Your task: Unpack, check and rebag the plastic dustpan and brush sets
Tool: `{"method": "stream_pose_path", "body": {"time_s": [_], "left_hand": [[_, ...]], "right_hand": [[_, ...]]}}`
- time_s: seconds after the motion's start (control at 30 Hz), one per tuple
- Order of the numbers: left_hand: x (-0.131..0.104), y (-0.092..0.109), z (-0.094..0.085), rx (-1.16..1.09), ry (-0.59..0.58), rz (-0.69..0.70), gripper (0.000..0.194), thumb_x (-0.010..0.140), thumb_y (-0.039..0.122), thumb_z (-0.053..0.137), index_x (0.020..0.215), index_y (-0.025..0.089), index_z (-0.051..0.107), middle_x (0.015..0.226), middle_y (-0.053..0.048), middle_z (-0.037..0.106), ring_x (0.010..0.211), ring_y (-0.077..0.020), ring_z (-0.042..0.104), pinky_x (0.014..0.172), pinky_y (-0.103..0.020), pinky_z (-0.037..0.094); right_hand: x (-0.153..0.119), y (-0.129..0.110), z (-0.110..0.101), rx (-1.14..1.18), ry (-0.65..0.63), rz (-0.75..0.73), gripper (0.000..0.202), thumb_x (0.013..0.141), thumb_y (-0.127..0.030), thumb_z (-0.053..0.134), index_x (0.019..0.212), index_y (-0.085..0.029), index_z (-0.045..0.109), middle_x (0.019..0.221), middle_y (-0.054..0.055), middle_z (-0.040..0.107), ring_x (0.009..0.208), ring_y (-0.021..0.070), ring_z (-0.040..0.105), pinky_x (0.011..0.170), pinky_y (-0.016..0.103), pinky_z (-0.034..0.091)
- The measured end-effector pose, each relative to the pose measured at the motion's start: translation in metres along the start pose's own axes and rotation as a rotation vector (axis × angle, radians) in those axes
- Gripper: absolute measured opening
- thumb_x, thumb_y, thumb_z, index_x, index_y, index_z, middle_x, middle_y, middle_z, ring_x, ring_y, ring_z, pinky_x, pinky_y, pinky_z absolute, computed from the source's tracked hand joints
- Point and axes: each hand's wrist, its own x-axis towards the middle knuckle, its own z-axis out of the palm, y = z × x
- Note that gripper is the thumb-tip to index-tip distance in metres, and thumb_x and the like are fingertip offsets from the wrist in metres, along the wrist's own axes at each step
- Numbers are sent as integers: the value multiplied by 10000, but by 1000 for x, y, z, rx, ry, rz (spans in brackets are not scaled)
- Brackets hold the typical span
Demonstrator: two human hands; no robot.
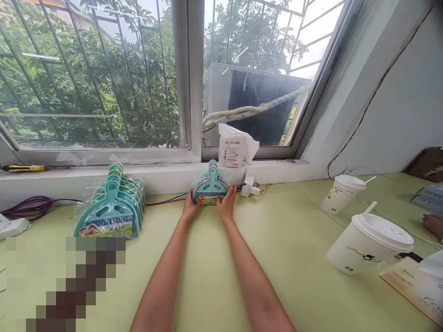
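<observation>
Against the wall under the window stands a small stack of teal and pink dustpan sets (212, 182) in clear wrapping. My left hand (190, 206) is closed against its left side, and my right hand (227, 203) grips its right side. Both arms reach straight out over the green table (204, 276). To the left, a larger row of wrapped teal and green dustpan sets (110, 207) stands upright, with brushes and printed labels at the front.
A tissue pack (233, 150) and a yellow screwdriver (24, 168) lie on the sill. Cables (31, 207) run along the wall to a white socket (248, 186). Two lidded cups (368, 244) and a tissue box (411, 288) stand right. Another person's hand (433, 225) shows at far right.
</observation>
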Motion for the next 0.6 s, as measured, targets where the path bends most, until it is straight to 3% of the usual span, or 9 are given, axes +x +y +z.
{"method": "stream_pose_path", "body": {"time_s": [0.17,0.37,0.6], "left_hand": [[-3,5,0,135,-5,-62,815,496,286,823,1229,224,473,1223,-115,517,1218,-309,450,1008,-476,380],[-3,0,6,373,50,-92,947,542,470,778,1347,228,342,1323,-130,320,1334,-339,266,1089,-499,247],[1,-2,6,372,173,6,674,759,477,602,1329,209,366,1330,-138,313,1328,-299,282,1102,-467,229]], "right_hand": [[1,0,-1,-19,71,3,726,932,-385,351,1487,-129,-41,1550,199,71,1435,282,97,1097,527,264],[-1,-7,-7,-48,135,-43,644,953,-410,304,1487,-163,43,1547,178,117,1439,259,99,1114,546,217],[-4,-10,-4,-118,59,-160,625,953,-396,305,1486,-171,68,1544,171,143,1443,261,78,1117,569,168]]}}
